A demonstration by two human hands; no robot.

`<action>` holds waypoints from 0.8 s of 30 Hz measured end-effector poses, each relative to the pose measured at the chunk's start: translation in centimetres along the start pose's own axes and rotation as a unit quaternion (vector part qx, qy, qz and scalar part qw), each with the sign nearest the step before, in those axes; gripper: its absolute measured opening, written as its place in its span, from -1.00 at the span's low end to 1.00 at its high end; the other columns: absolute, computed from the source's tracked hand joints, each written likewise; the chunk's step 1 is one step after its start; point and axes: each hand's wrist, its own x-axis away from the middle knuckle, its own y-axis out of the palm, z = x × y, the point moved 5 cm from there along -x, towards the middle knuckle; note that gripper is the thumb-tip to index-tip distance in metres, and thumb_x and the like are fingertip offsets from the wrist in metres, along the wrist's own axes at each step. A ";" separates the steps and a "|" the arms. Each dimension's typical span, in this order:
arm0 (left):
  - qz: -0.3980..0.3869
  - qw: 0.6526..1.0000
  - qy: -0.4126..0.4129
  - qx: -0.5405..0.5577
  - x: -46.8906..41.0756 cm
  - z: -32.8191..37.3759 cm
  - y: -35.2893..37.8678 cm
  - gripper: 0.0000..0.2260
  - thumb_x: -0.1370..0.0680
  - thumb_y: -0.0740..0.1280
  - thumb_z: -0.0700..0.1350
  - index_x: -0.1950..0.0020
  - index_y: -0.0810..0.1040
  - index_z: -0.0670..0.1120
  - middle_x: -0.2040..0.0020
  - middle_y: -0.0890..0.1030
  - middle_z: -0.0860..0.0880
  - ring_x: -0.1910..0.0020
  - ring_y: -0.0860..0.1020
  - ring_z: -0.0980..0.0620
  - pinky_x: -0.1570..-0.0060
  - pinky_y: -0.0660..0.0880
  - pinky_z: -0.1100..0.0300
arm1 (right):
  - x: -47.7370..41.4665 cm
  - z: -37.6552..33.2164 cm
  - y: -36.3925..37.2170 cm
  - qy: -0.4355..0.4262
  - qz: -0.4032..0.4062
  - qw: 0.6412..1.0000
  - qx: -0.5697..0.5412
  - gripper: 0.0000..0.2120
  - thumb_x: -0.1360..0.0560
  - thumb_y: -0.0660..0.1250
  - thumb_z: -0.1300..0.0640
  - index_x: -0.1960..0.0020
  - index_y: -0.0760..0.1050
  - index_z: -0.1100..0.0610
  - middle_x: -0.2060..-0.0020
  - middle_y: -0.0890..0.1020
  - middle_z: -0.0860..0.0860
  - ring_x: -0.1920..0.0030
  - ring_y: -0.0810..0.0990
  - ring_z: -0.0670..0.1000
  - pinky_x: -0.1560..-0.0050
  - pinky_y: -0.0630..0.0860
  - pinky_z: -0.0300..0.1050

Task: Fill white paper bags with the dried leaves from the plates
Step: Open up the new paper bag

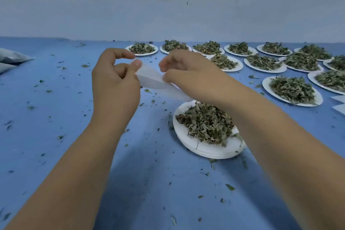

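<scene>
White paper bag (151, 78): held up off the tabletop (149, 183) at frame centre, between your two hands. It looks flat and unloaded.
Left hand (115, 84): thumb and a fingertip pinch the bag's 9 o'clock edge, and the other fingers are curled in.
Right hand (190, 74): thumb and fingertips pinch the 3 o'clock side.
Why held so: your two opposed pinches likely pull the walls apart to open the mouth before any leaves go in.
Near plate (205, 150): at 5 o'clock from the bag, under your right wrist, on top of a stack of plates. It is heaped with dried leaves (207, 121), probably set close so the tip-in is short.
Further plates (266, 86): rows from 1 to 3 o'clock, each heaped. Much of the job looks left to do.
Hidden: the bag's lower end runs behind your right hand, so you cannot tell whether the mouth is open. Your forearm covers the near plate's 2 o'clock rim.
Cut off: pale bundles (11, 58) at the 9 o'clock frame edge are unidentifiable. White sheets (338, 99) at the 3 o'clock edge may be spare bags.
</scene>
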 end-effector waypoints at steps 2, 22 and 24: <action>0.011 0.998 -0.032 0.055 -0.6 -0.1 -0.4 -0.85 -0.58 0.32 -0.21 0.03 0.54 0.07 0.33 0.66 0.02 0.34 0.64 0.05 0.31 0.61 0.10 | -0.4 0.0 0.7 0.025 -0.047 0.998 -0.025 -0.67 -0.52 0.30 0.19 -0.23 0.48 -0.10 -0.21 0.58 -0.18 -0.08 0.57 -0.24 0.15 0.47 -0.24; 0.130 0.898 -0.351 0.231 -1.0 -5.6 -2.1 -0.87 -0.57 0.19 -0.25 0.09 0.50 -0.09 0.39 0.55 0.01 0.42 0.42 0.05 0.37 0.51 0.21 | -0.5 0.5 -0.1 -0.122 0.073 0.988 -0.056 -0.92 -0.58 0.42 0.18 0.06 0.68 0.07 0.33 0.71 -0.12 0.43 0.51 -0.21 0.32 0.42 -0.35; 0.155 0.924 -0.320 0.138 -1.3 -5.5 -2.8 -0.88 -0.59 0.15 -0.18 -0.02 0.46 -0.06 0.14 0.60 0.04 0.27 0.47 0.06 0.23 0.49 0.16 | -0.6 0.7 -0.3 -0.108 0.086 0.990 -0.021 -0.91 -0.59 0.42 0.14 0.04 0.68 0.14 0.24 0.72 0.07 0.40 0.51 -0.03 0.30 0.44 -0.15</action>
